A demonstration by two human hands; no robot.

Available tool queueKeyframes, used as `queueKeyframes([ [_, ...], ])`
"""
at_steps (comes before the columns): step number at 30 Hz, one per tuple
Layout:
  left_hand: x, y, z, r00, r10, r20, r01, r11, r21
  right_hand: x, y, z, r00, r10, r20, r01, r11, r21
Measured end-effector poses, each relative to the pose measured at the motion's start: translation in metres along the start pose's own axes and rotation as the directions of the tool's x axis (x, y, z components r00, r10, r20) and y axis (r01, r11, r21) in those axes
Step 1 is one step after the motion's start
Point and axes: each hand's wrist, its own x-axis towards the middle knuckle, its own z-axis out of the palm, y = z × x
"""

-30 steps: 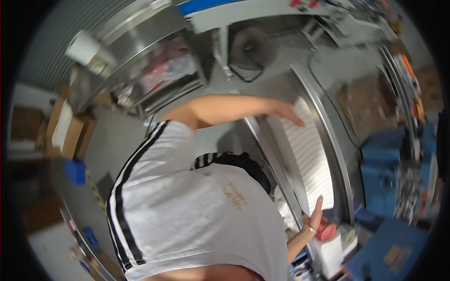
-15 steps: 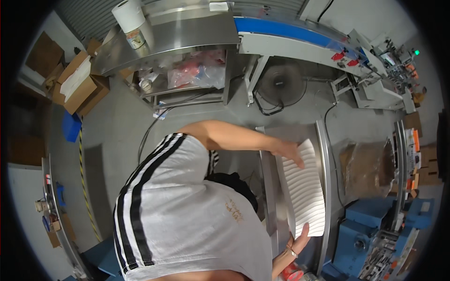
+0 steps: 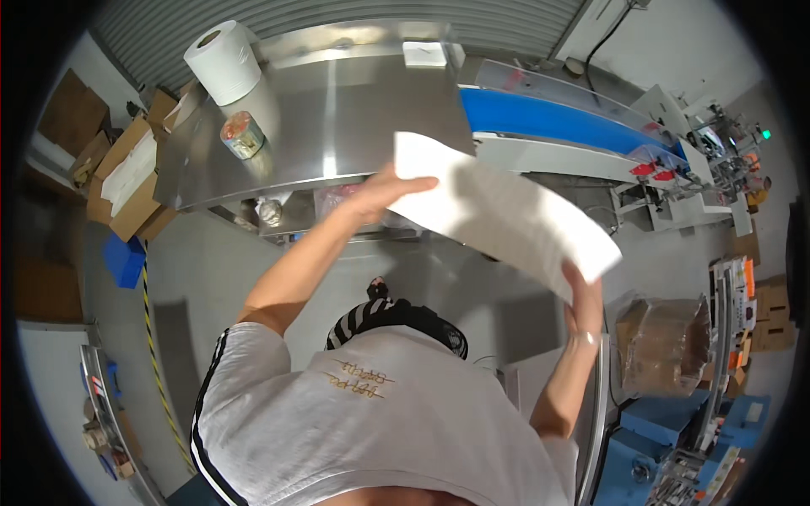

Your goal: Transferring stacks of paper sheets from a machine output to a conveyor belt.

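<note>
A long, bowed stack of thin white sheets (image 3: 506, 207) is held up between my two hands, in front of the steel table. My left hand (image 3: 380, 194) grips its left end, with the thumb lying over the near face. Around the right end my right hand (image 3: 584, 299) is closed, thumb against the stack and a band on the wrist. Fine lines run across the white surface, slightly blurred. Below my right forearm lies part of a steel trough (image 3: 540, 379).
On the steel table (image 3: 354, 110) stand a large white roll (image 3: 224, 63), a roll of tape (image 3: 242, 135) and a small white block (image 3: 424, 54). A blue conveyor belt (image 3: 557, 118) joins its right side. An open cardboard box (image 3: 126, 181) sits at left; blue machinery (image 3: 641, 455) is lower right.
The white stack has come up out of the steel trough at the right. Both hands have carried it left and forward, toward the steel table, and my body has turned that way.
</note>
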Motion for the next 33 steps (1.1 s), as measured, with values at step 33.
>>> queueKeyframes([
  [33,0.023,0.027,-0.245,0.404,0.178,-0.897,0.648,0.636,0.419,0.274,-0.012,0.169,0.42,0.409,0.81,-0.309,0.904,-0.297],
])
